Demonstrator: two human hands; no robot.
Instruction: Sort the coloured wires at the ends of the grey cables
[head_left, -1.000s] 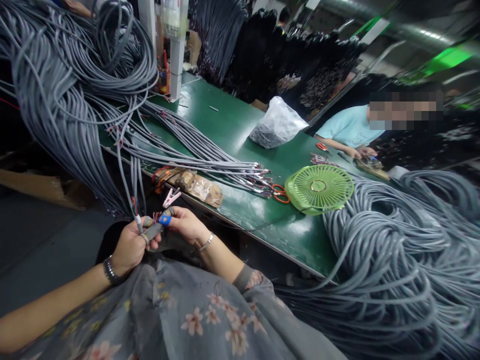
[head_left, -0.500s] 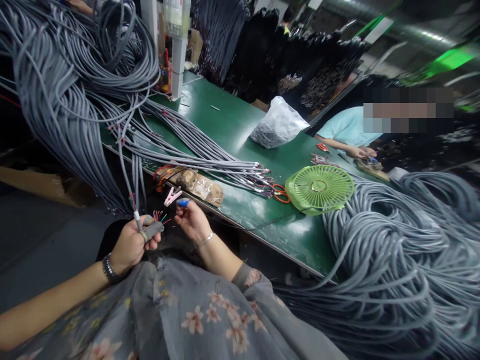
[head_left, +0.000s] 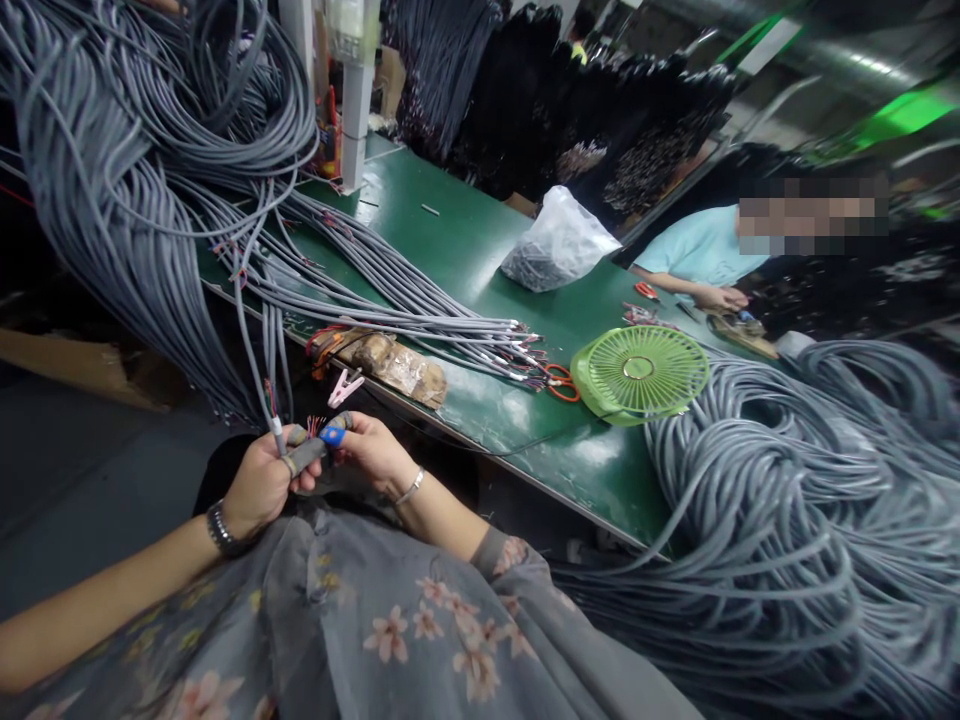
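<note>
My left hand (head_left: 262, 485) is closed round the end of a grey cable (head_left: 255, 370), low in the view over my lap. Thin coloured wires (head_left: 315, 426) fan out of the cable's stripped end. My right hand (head_left: 371, 450) pinches at those wires, its fingertip wrapped in blue tape (head_left: 332, 436). The cable runs up into a big hanging bundle of grey cables (head_left: 127, 190) at the left. A pink clip (head_left: 343, 386) lies just above my hands at the green table's edge (head_left: 480, 445).
On the green table lie a row of stripped grey cables (head_left: 420, 320), orange scissors (head_left: 559, 382), a green fan (head_left: 639, 372), a plastic bag (head_left: 556, 247) and a taped brown block (head_left: 390, 365). Grey cable coils (head_left: 787, 520) fill the right. A co-worker in light blue (head_left: 697, 255) sits opposite.
Half a second ago my right hand was lifted away from the wire ends. It has come back down and pinches them again, as one second ago. My left hand has stayed put.
</note>
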